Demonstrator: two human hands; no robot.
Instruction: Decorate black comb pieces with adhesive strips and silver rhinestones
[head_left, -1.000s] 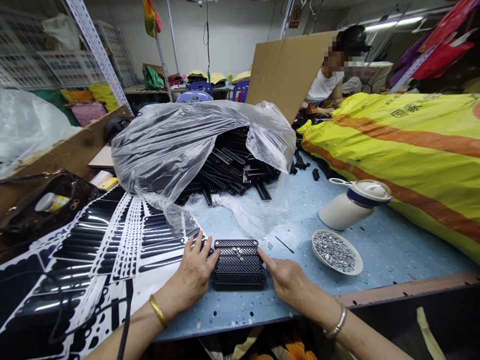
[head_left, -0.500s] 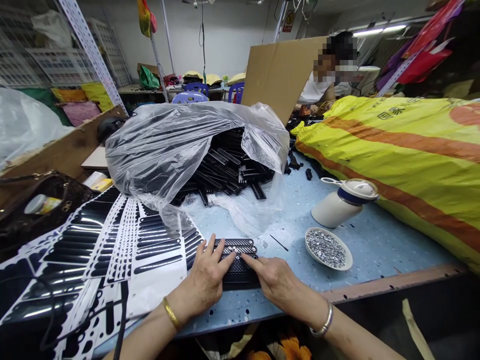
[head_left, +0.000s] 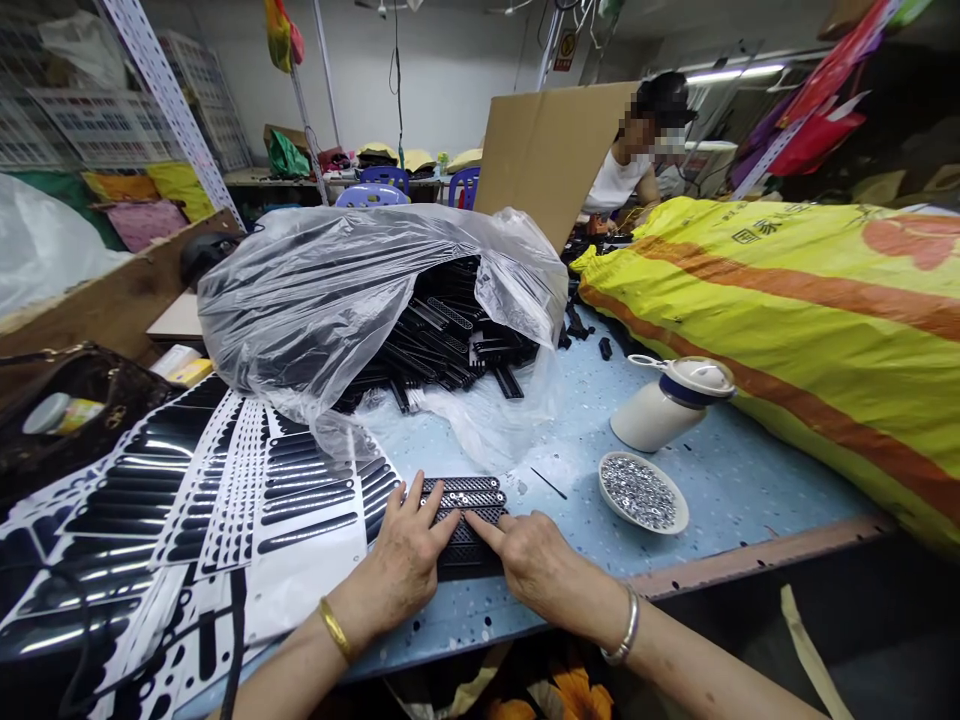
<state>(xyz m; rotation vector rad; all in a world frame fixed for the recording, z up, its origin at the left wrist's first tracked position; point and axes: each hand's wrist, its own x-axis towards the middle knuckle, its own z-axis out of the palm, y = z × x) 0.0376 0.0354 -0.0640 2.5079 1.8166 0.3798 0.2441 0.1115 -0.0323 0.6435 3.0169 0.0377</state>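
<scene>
Several black perforated plastic strips [head_left: 471,553] lie side by side on the blue table [head_left: 750,470], near its front edge. My left hand [head_left: 405,555] rests over their left end with the fingers spread. Small shiny metal pieces [head_left: 459,499] sit on the strips between my hands. From the right, my right hand [head_left: 544,565] reaches in with its index finger stretched out, touching the strips by these pieces. Its other fingers are curled and partly hidden. A white bowl [head_left: 677,521] of similar metal pieces stands to the right, and a thin black stick [head_left: 549,483] lies between.
Behind my hands, a clear plastic bag [head_left: 315,270] spills black strips. Sheets of black stickers [head_left: 307,500] cover the left side. A white jar [head_left: 645,415] with a blue-banded lid stands behind the bowl. A large yellow sack [head_left: 787,290] borders the right; a person [head_left: 626,180] sits beyond.
The view has shifted a little, so everything sits slightly further left. My right index finger has moved slightly over the strips; my left hand stays spread on them.
</scene>
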